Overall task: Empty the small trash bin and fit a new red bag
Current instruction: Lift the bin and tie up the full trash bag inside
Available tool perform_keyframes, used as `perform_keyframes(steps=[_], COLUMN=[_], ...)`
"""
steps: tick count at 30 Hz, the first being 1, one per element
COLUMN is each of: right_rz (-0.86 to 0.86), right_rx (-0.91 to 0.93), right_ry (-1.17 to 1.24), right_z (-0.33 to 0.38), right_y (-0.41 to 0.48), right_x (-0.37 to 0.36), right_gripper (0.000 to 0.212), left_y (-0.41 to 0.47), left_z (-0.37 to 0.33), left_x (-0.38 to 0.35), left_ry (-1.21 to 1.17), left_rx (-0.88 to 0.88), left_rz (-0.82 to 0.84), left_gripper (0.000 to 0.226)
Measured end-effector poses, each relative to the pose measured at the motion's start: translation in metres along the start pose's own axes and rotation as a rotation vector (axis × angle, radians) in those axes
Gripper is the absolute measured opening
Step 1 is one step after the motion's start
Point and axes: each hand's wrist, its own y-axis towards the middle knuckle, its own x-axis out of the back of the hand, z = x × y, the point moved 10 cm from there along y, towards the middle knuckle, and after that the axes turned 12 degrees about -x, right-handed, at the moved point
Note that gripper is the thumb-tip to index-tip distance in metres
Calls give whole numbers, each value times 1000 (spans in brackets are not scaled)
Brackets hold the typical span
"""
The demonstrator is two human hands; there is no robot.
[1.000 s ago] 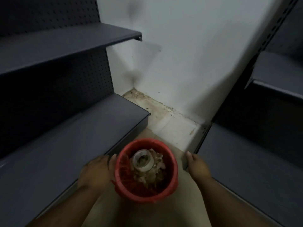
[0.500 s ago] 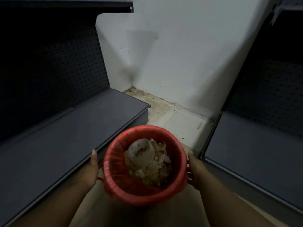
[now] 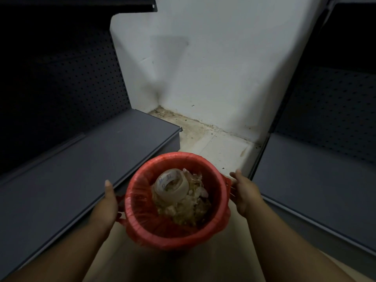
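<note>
- A dark grey left shelf (image 3: 81,169) fills the view from 8 to 10 o'clock, with a perforated back panel (image 3: 61,88) above it.
- The left hand (image 3: 110,200) is at the bin's 9 o'clock. Its thumb points straight up, and its fingers curl around the red side handle there.
- The small trash bin (image 3: 183,246) sits at 6 o'clock in the view, upright, between the two hands.
- A red bag (image 3: 138,200) lines the bin and folds over the rim all round.
- Inside lie a pale roll (image 3: 173,185), toward 12 o'clock, and crumpled scraps (image 3: 183,210) below it.
- The right hand (image 3: 244,192) touches the handle at the bin's 3 o'clock. I cannot tell whether its fingers curl round the handle.
- Dirty pale floor (image 3: 215,147) lies at the bin's 12 o'clock and meets a white wall (image 3: 213,68).
- A right shelf (image 3: 315,176) occupies 3 to 4 o'clock.
</note>
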Motion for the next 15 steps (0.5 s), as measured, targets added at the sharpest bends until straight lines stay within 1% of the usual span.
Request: perform_keyframes(steps=[2, 4, 5, 6, 7, 9, 12, 15], right_rz=[-2, 3, 3, -9, -33, -72, -73, -85], right_rx=[13, 43, 60, 74, 82, 85, 92, 109], right_ry=[-82, -156, -174, -173, -164, -121, -98, -114], right_z=[3, 7, 9, 11, 13, 17, 24, 36], right_y=[-2, -2, -3, -5, -7, -10, -14, -23], right_x=[-7, -13, -14, -14, -11, -7, -8, -8], right_gripper=[29, 23, 15, 12, 20, 29, 34, 33], left_y=[0, -4, -5, -6, -7, -7, -7, -6], left_z=[-4, -11, -15, -18, -22, -25, -23, -25], left_x=[6, 9, 10, 11, 13, 17, 22, 17], left_ry=[2, -7, -22, -36, -57, -101, -204, -334], left_rx=[2, 12, 14, 9, -1, -4, 37, 89], left_rz=[-30, -53, -54, -56, -62, -85, -122, -102], left_gripper=[105, 95, 89, 85, 81, 78, 77, 76])
